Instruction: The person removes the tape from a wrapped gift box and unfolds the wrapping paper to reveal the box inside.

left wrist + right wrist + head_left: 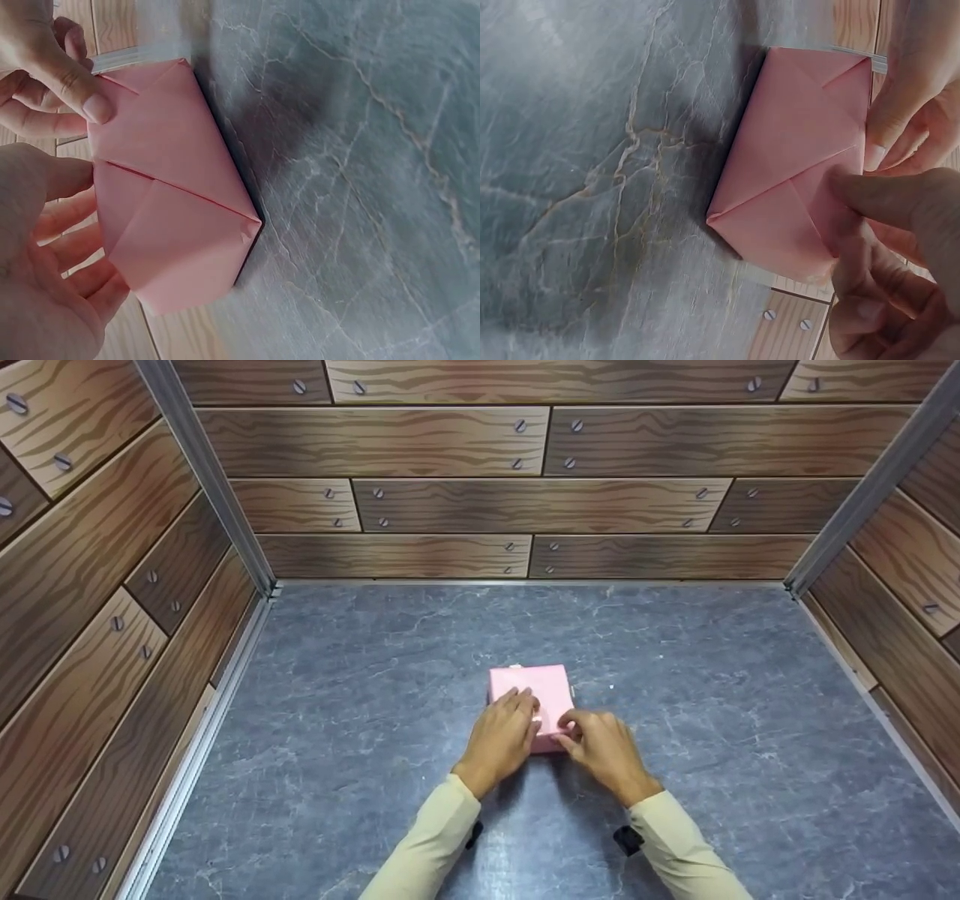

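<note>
A box wrapped in pink paper (547, 679) sits on the floor in front of the person. Its near end, with diagonal folds and overlapping flaps, shows in both wrist views. My left hand (499, 736) rests on the left part of the top, its fingers laid out over the paper and its thumb by the near edge. At the near right corner my right hand (607, 750) pinches the box's edge. Its thumb (881, 196) presses a flap on the end face, while the index finger lies on top. The underside is hidden.
Blue-grey marbled flooring (360, 720) surrounds the box. Plank-patterned walls (450, 442) with printed screws stand at the back and both sides, joined by grey metal posts (217, 472). Small pale bits show at the box's far and right edges.
</note>
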The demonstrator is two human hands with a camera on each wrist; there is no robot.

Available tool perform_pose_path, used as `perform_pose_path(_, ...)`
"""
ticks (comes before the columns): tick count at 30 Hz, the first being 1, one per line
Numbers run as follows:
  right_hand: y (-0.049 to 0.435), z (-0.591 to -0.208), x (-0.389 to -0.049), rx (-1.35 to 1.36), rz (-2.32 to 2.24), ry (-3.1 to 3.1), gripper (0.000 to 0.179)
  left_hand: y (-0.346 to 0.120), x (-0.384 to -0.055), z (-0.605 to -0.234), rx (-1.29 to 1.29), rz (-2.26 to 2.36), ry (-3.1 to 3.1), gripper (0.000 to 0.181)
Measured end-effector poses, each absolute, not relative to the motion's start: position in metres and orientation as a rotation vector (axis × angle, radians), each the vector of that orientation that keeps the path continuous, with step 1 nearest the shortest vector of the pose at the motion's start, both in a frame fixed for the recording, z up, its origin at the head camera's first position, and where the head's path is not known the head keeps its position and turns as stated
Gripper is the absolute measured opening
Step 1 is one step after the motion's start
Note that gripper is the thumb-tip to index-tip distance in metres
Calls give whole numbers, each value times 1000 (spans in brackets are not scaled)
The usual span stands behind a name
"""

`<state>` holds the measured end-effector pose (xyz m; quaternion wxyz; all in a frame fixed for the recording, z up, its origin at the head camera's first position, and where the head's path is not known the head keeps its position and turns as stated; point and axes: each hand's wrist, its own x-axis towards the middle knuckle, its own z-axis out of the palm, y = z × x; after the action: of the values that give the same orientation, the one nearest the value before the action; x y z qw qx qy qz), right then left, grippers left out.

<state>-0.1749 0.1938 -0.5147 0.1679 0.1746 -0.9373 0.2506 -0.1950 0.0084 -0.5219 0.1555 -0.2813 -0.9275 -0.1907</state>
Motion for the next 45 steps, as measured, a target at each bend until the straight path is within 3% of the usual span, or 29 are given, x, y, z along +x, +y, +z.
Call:
perform_pose_path(7, 195, -514, -176, 423, 720, -2685, 13, 6, -194, -519, -818, -582, -2661, 17)
perform_pose_path(20, 198, -514, -180, 385, 717, -2689, 27, 6, -192, -519, -822, -503, -2599, 22)
perform_pose_path(31, 193, -514, -179, 261, 687, -2778, 62, 6, -188, -521, -834, -480, -2623, 26)
perform_pose_path(39, 190, -515, -180, 226, 677, -2830, 72, 3, -185, -526, -857, -527, -2480, 22)
perform_pose_path(45, 191, -515, -181, 228, 707, -2843, 69, 3, -185, -525, -866, -548, -2480, 22)
